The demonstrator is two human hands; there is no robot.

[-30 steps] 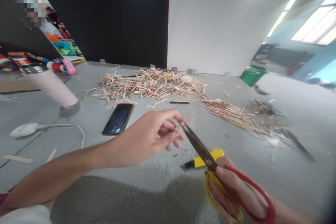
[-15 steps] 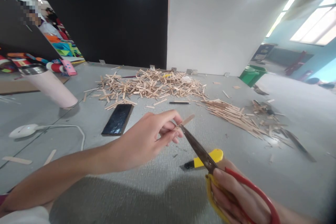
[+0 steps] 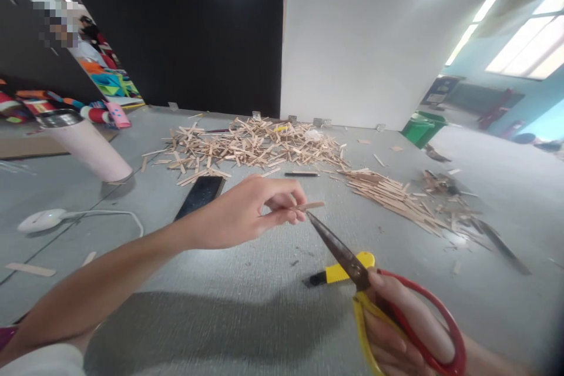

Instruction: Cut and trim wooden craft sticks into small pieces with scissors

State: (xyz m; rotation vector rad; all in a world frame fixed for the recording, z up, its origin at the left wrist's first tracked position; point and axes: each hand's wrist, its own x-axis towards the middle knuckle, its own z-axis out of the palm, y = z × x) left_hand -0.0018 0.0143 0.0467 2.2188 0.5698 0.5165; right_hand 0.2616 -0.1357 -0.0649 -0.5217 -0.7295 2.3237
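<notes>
Stick (image 3: 309, 206) in left grip (image 3: 247, 211)

Stick (image 3: 311, 206) tilted level; scissors (image 3: 352, 264) blades closed, below it.

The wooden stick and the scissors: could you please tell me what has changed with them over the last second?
The left hand has turned the wooden stick from tilted upward to nearly level, keeping its pinch. The scissors in the right hand have shifted slightly right and down, blade tips still at the stick. The phone is now partly hidden behind the left hand. The stick pile, pink cup and yellow cutter stayed put.
</notes>
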